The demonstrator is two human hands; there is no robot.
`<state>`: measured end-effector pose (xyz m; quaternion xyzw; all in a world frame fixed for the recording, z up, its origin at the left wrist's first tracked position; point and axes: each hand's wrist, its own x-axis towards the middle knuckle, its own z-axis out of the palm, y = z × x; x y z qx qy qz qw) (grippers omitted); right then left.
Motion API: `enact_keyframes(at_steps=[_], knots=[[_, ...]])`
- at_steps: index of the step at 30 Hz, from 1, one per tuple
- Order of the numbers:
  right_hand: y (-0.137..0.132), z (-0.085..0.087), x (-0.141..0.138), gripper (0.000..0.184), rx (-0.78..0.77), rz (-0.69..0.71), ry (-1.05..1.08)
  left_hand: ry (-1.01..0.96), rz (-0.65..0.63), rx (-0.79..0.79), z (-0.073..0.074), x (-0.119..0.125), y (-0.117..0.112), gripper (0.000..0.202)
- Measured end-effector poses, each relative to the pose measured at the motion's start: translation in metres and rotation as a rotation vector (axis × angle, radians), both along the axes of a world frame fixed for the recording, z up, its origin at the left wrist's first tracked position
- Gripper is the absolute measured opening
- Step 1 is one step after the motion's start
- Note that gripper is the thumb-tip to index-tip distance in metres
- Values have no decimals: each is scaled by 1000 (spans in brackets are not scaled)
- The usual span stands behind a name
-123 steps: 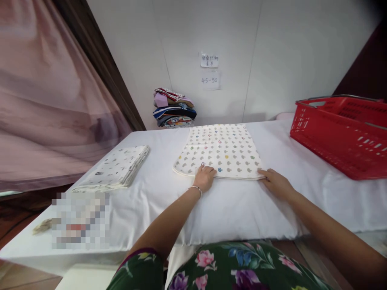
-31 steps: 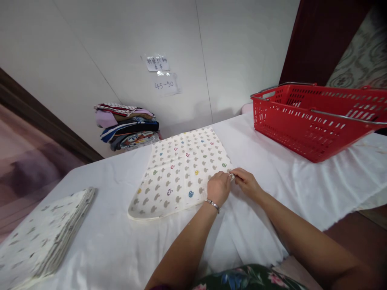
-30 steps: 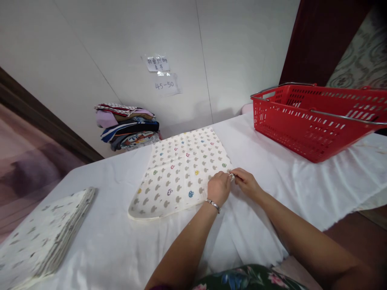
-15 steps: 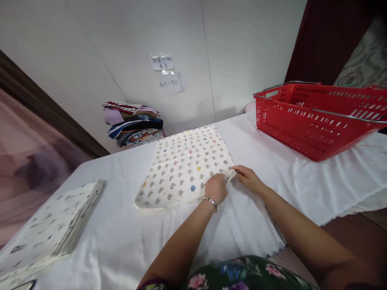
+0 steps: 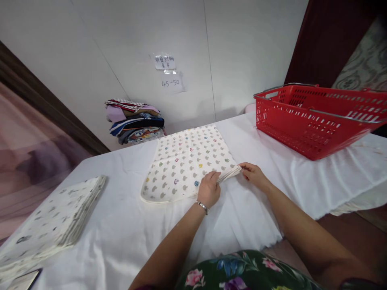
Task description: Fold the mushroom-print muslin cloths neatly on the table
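A white cloth printed with grey and coloured mushrooms lies folded in layers on the white-covered table. My left hand, with a bracelet at the wrist, grips the near edge of the cloth, its fingers curled over the layers. At the near right corner, my right hand pinches the stacked layers between thumb and fingers. Between my two hands the layered edge is slightly raised. The cloth's left end is rounded and lies flat.
A red plastic basket with metal handles stands at the right. On the left lies a folded white printed cloth, with a phone near it. A pile of folded fabrics sits against the wall under paper notes.
My left hand has slid left along the near edge, and my right hand has moved slightly right with the corner. More of the layered edge shows between them.
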<state>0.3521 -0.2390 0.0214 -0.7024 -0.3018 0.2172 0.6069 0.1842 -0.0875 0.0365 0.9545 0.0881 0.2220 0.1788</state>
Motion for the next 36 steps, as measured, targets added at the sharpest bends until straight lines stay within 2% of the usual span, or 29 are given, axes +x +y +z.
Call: enact_keyframes(at_steps=[2,5,11,16,20,25,30,36], knots=[[1,1,0,26,4,-4,-1,-75,-27,8,2,1,-5,36],[1,2,-1,26,11,-5,5,-71,-18,44,5,7,-10,20],[0,7,-4,27,10,-1,8,-82,37,131,-3,17,-12,8],[1,7,-3,27,4,1,19,-159,25,220,-10,20,-12,11],[1,6,-3,26,-11,0,6,-164,62,226,-11,22,-10,12],[2,4,-2,27,1,-2,14,-119,34,218,-12,23,-11,9],[2,0,-1,35,62,-2,24,-44,79,222,-16,25,-12,2],[3,-3,0,39,92,-6,41,-68,94,215,-16,25,-10,10]])
